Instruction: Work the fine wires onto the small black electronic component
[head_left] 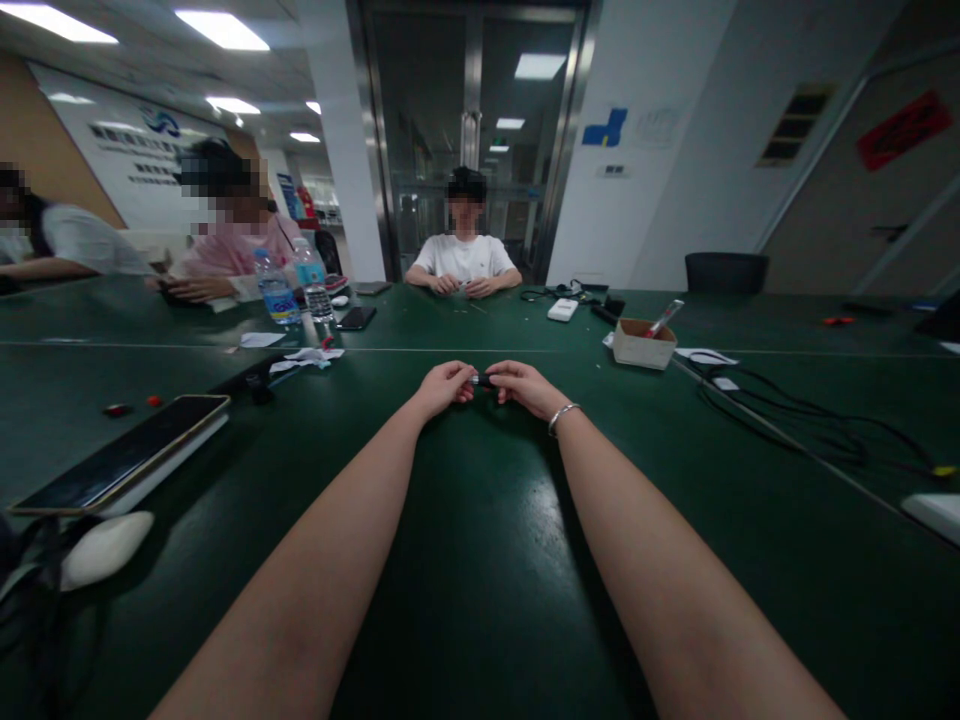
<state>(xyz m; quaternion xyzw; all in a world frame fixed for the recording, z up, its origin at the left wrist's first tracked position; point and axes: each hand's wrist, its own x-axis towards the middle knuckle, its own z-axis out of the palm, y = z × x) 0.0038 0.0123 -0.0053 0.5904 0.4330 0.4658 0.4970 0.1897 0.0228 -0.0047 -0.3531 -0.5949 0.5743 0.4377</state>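
Both arms reach forward over the dark green table [465,560]. Between my hands is a small black object with a silver end [484,380], too small for me to tell its kind. My left hand [445,388] is closed, with thumb and fingers pinching the silver end. From the other side, my right hand [525,387] is closed on the black part, a silver bracelet [562,418] round its wrist. The fingers hide much of the object, which is held just above the tabletop.
To the left lie a phone [127,450] on a white box and a white mouse-like item [106,550]. Two water bottles [276,290] stand farther back. At right are a small box [643,345] with a pen-like item and black cables [795,410]. Several people sit around the table.
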